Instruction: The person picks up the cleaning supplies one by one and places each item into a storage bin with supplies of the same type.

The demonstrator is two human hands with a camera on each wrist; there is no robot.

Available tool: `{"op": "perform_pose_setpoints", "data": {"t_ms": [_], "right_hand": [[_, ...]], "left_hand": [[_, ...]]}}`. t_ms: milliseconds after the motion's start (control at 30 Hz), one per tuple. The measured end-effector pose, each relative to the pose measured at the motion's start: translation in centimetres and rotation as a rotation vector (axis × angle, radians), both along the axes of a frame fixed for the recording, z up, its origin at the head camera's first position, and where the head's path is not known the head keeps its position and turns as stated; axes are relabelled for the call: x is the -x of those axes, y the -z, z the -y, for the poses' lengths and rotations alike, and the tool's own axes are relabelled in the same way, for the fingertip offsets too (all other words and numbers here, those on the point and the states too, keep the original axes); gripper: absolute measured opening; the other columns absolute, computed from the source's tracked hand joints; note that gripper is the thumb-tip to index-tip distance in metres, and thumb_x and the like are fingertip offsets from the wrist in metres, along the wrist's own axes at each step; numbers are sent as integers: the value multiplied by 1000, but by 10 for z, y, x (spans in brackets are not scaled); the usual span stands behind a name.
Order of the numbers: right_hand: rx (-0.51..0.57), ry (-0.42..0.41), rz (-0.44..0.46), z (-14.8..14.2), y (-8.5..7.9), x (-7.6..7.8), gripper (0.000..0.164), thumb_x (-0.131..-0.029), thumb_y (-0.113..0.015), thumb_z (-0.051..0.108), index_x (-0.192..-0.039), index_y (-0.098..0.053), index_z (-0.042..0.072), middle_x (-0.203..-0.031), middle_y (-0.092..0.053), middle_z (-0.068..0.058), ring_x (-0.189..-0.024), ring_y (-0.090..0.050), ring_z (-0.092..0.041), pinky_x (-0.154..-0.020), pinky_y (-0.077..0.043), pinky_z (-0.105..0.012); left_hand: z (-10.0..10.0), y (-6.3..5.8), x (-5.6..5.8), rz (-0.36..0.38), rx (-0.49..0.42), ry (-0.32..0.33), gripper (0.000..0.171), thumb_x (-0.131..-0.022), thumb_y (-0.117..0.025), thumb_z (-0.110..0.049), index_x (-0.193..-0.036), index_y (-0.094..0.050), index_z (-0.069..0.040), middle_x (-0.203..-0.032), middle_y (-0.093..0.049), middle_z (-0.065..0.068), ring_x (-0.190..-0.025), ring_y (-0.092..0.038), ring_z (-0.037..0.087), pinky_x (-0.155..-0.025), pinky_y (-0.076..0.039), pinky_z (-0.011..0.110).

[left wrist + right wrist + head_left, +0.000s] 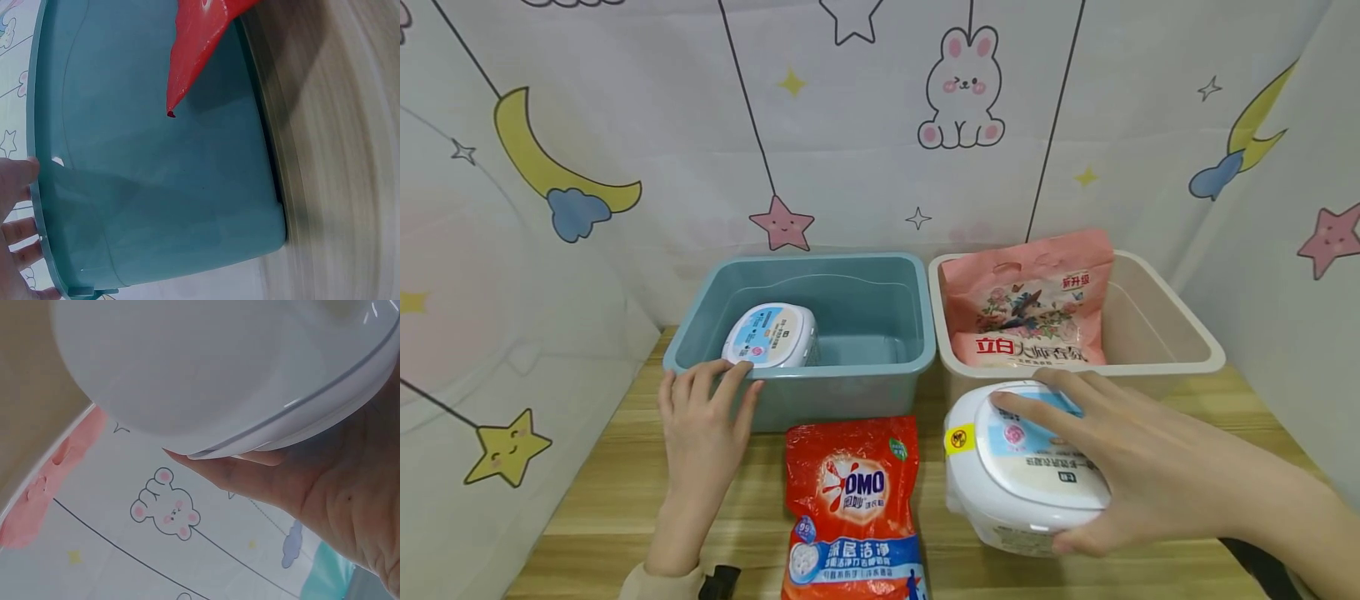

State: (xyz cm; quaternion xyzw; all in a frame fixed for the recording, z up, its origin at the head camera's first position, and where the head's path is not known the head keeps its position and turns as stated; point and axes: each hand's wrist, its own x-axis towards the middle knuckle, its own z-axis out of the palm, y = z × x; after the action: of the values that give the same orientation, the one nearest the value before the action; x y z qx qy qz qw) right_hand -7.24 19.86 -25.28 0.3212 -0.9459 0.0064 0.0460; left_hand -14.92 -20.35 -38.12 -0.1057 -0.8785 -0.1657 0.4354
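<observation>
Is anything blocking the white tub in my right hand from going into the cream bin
For the white tub, only the cream bin's front rim visibly stands in the way; inside, a pink bag occupies the left.

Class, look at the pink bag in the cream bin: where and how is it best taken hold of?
Probably by the top edge of the pink bag, at the apparent handle slot, coming from above: it rises past the rim of the cream bin, leaving that edge exposed, while the front wall blocks its lower part.

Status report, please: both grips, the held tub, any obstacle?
Right grip holding white tub. Left grip on blue bin's rim. Pink bag partly fills cream bin.
</observation>
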Motion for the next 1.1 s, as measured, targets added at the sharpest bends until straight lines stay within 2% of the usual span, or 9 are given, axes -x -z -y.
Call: {"op": "perform_pose_setpoints", "data": {"t_ms": [267,533,633,733,967,1100], "right_hand": [[-2,-5,-7,3,-4,0,102,-60,-61,86,-147,-25,47,-142,-41,0,-117,-50,-19,-81,-51,-40],[-18,3,-3,9,-10,1,99,-60,-59,87,-146,-26,50,-139,-42,4,-110,-51,-14,-77,-51,-34],[-17,-1,7,10,-12,1,98,-61,-59,87,-146,-25,50,-139,-42,4,-114,-50,-16,-80,-52,-38],[-19,10,37,11,-15,2,97,-62,-56,87,-146,-24,51,-143,-41,2,-119,-49,-21,-85,-53,-47],[-24,15,26,12,-20,4,98,-61,-56,88,-146,-25,50,-142,-41,2,-114,-52,-21,-78,-53,-38],[-20,27,50,13,-23,7,97,-62,-56,88,-146,-24,51,-145,-39,0,-119,-50,-24,-81,-54,-44]], "left_hand": [[1,1,0,21,3,-2,28,-84,-71,-18,-108,-67,-4,-106,-61,20,-105,-51,40,-104,-27,68],[1,1,0,19,-4,-1,29,-83,-72,-17,-108,-67,-4,-107,-61,20,-105,-51,40,-105,-27,68],[1,1,0,27,-3,-2,29,-83,-72,-17,-108,-67,-4,-107,-61,20,-106,-50,40,-105,-27,68],[1,1,0,31,-5,-2,29,-83,-72,-18,-109,-67,-4,-108,-61,20,-106,-50,40,-105,-26,68],[0,0,0,30,-8,1,29,-83,-72,-18,-108,-67,-4,-107,-61,20,-106,-50,40,-105,-27,68],[0,0,-1,28,-8,1,29,-83,-72,-17,-108,-67,-4,-107,-61,20,-106,-50,40,-105,-27,68]]}}
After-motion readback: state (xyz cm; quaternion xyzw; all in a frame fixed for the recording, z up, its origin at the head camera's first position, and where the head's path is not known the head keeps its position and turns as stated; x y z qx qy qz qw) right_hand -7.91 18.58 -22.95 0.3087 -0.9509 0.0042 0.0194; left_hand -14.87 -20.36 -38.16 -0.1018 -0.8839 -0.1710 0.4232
